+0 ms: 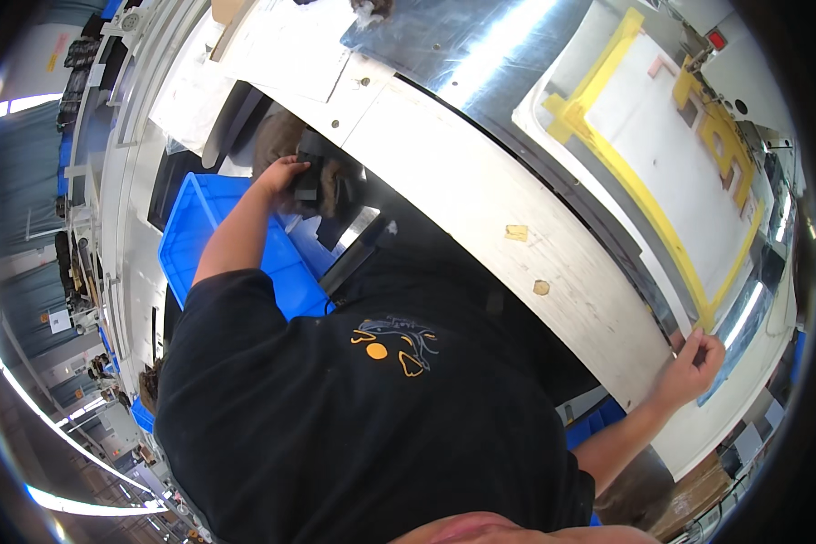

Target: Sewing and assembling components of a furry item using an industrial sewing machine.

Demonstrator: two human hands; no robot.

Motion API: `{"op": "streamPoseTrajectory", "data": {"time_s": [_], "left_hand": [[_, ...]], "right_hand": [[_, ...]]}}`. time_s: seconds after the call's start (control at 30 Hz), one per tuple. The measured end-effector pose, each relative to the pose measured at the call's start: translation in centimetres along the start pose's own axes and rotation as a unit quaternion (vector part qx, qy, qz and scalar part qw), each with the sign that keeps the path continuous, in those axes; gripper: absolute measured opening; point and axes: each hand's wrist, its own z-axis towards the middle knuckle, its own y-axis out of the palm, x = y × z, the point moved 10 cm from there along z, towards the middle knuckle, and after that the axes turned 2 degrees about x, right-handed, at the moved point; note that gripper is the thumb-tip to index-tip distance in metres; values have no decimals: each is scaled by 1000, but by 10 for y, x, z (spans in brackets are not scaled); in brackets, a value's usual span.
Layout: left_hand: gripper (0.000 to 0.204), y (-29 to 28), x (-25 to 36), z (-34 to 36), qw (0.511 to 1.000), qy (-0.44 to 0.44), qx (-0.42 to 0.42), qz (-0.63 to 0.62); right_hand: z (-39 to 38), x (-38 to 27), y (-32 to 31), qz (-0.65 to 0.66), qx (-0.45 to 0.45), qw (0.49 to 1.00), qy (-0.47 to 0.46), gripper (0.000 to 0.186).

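My left hand reaches out to the left past the table edge, its fingers closed on a dark strip of fabric. Brown furry material lies around that strip, above a blue plastic crate. Over on the right, my right hand has thumb and fingers pinched at the near corner of a flat white template edged with yellow tape. Whatever sits between those fingertips is mostly hidden. Cut-out yellow-brown shapes run along the template's far right side.
A pale worktable crosses diagonally in front of me, with two small tan scraps on it. Beyond it is a shiny metal plate. White sheets lie at the upper left. Machine parts stand at the upper right.
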Motion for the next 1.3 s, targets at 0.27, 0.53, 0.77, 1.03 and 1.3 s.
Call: {"op": "streamPoseTrajectory", "data": {"time_s": [0.27,0.53,0.77,1.03,1.3], "left_hand": [[18,-72,114,-103,989,60,131,-28],[30,-11,276,-247,922,288,105,-235],[16,244,321,-289,929,333,-80,-140],[26,435,344,-359,867,342,-359,-37],[55,442,412,-360,735,648,-172,104]], "right_hand": [[-1,11,7,10,5,1000,28,12],[14,-28,-5,-87,-42,993,-63,5],[22,-225,21,66,-130,949,-278,57],[5,-315,0,-26,15,895,-446,59],[34,-250,-105,38,134,934,-328,32]]}}
